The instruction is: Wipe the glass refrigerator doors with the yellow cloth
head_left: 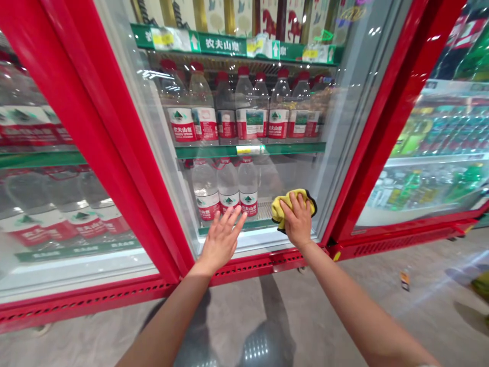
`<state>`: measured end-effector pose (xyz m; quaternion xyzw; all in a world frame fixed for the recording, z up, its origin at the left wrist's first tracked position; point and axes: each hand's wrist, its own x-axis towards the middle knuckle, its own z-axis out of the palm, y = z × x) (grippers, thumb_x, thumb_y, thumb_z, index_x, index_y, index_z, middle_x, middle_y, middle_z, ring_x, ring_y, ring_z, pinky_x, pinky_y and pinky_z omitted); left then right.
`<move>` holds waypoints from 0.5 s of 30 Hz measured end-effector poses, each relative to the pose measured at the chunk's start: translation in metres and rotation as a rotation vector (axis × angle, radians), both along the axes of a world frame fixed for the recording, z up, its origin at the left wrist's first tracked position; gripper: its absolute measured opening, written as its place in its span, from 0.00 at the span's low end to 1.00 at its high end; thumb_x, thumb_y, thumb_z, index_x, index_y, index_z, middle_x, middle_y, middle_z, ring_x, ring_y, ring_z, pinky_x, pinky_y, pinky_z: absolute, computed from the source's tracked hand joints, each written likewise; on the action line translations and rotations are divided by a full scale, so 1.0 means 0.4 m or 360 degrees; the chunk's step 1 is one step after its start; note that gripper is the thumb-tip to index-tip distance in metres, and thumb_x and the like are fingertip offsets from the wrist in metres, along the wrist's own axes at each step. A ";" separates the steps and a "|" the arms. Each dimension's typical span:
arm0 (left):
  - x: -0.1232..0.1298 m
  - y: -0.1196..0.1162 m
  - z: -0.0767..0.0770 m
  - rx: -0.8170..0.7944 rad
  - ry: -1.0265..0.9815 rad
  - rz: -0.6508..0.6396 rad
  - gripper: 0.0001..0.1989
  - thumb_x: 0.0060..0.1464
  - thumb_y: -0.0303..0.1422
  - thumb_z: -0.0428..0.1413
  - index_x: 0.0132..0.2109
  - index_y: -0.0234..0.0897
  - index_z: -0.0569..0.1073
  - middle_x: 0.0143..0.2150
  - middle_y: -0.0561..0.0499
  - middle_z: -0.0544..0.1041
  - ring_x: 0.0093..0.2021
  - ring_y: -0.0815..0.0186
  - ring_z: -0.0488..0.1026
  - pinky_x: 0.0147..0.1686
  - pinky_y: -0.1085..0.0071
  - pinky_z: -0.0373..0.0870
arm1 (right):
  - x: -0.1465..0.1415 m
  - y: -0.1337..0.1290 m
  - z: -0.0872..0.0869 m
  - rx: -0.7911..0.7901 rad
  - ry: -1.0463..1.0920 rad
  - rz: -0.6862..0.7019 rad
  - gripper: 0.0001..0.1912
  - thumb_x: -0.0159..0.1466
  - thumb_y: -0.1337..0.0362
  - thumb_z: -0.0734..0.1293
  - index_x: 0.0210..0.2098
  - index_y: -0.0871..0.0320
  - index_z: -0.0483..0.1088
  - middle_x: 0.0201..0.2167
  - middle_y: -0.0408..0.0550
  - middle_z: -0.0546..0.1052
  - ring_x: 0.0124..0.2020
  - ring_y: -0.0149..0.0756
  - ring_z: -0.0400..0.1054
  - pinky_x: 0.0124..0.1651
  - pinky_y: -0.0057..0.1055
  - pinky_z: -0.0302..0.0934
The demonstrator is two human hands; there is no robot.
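My right hand [297, 220] presses a yellow cloth with a dark edge [276, 214] flat against the glass door [164, 168] of a red-framed drinks cooler. My left hand [221, 240] rests open on the same glass, fingers spread, holding nothing, near the door's lower edge. Behind the glass, water bottles with red and white labels [228, 186] stand on the lower shelf, just beyond my fingertips. More of these bottles [229, 109] line the green-edged shelf above.
Red cooler frames [260, 267] run along the bottom and sides of the door. Further glass doors with bottles stand to the left [57, 214] and right [428, 188]. A small packet [405, 280] lies on the grey floor [382, 306] at right.
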<state>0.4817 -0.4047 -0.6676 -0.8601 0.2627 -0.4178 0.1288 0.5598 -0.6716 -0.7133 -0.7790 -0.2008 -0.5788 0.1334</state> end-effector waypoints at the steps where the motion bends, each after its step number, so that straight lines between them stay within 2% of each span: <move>1: 0.002 -0.001 -0.002 -0.0012 -0.0006 -0.0005 0.43 0.56 0.26 0.54 0.75 0.39 0.45 0.76 0.46 0.49 0.77 0.59 0.37 0.75 0.55 0.34 | -0.003 0.001 -0.026 -0.0004 0.0006 -0.0015 0.21 0.71 0.69 0.59 0.61 0.51 0.71 0.67 0.55 0.67 0.74 0.48 0.47 0.70 0.54 0.45; 3: 0.008 -0.007 -0.007 -0.0030 -0.0025 -0.0030 0.43 0.57 0.26 0.54 0.75 0.37 0.45 0.76 0.45 0.50 0.77 0.59 0.36 0.75 0.55 0.34 | -0.010 0.011 -0.058 -0.0169 0.0026 0.0020 0.22 0.70 0.69 0.61 0.61 0.48 0.70 0.66 0.52 0.68 0.73 0.46 0.49 0.70 0.54 0.45; 4: 0.012 -0.011 -0.009 -0.0031 -0.0030 -0.0047 0.42 0.57 0.26 0.54 0.75 0.36 0.45 0.76 0.44 0.51 0.77 0.59 0.35 0.75 0.55 0.34 | -0.010 0.015 -0.059 -0.0311 0.0033 0.0075 0.23 0.70 0.69 0.63 0.62 0.45 0.69 0.66 0.49 0.69 0.72 0.44 0.51 0.71 0.52 0.45; 6: 0.018 -0.021 -0.013 -0.0013 -0.0022 -0.0083 0.41 0.57 0.26 0.53 0.75 0.37 0.48 0.76 0.46 0.52 0.77 0.60 0.34 0.75 0.54 0.33 | -0.001 0.013 -0.033 -0.0545 0.0028 0.0200 0.24 0.69 0.67 0.65 0.62 0.38 0.68 0.64 0.43 0.71 0.69 0.40 0.55 0.72 0.48 0.45; 7: 0.021 -0.027 -0.015 0.0003 -0.0011 -0.0100 0.40 0.57 0.26 0.53 0.74 0.38 0.50 0.76 0.46 0.52 0.77 0.60 0.34 0.75 0.53 0.32 | 0.007 0.004 -0.012 -0.0565 0.0014 0.0227 0.24 0.69 0.66 0.65 0.61 0.36 0.68 0.64 0.41 0.71 0.68 0.38 0.57 0.72 0.46 0.45; 9: 0.025 -0.037 -0.018 0.0037 0.0018 -0.0127 0.40 0.56 0.25 0.54 0.73 0.40 0.53 0.76 0.48 0.53 0.77 0.59 0.32 0.75 0.52 0.31 | 0.026 -0.024 0.024 -0.0366 -0.0042 0.0172 0.23 0.69 0.67 0.66 0.59 0.34 0.70 0.62 0.41 0.72 0.66 0.38 0.60 0.71 0.44 0.48; 11: 0.027 -0.044 -0.021 0.0062 0.0045 -0.0137 0.39 0.55 0.25 0.55 0.73 0.41 0.55 0.76 0.48 0.53 0.77 0.58 0.31 0.75 0.51 0.29 | 0.035 -0.050 0.029 -0.0023 -0.0108 0.0035 0.22 0.69 0.69 0.65 0.56 0.38 0.73 0.59 0.46 0.71 0.63 0.41 0.61 0.68 0.45 0.52; 13: 0.028 -0.048 -0.025 0.0073 0.0062 -0.0139 0.39 0.55 0.26 0.56 0.72 0.40 0.56 0.75 0.48 0.53 0.77 0.58 0.31 0.75 0.51 0.29 | 0.028 -0.058 0.001 0.0239 -0.0136 -0.0080 0.20 0.68 0.70 0.64 0.55 0.43 0.75 0.55 0.51 0.71 0.59 0.44 0.63 0.64 0.46 0.57; 15: 0.031 -0.052 -0.031 0.0060 0.0062 -0.0133 0.39 0.54 0.26 0.56 0.72 0.39 0.56 0.75 0.47 0.53 0.77 0.58 0.31 0.75 0.51 0.29 | 0.010 -0.044 -0.040 0.0331 -0.0069 -0.0143 0.19 0.67 0.70 0.63 0.53 0.48 0.76 0.52 0.53 0.70 0.55 0.46 0.64 0.59 0.46 0.60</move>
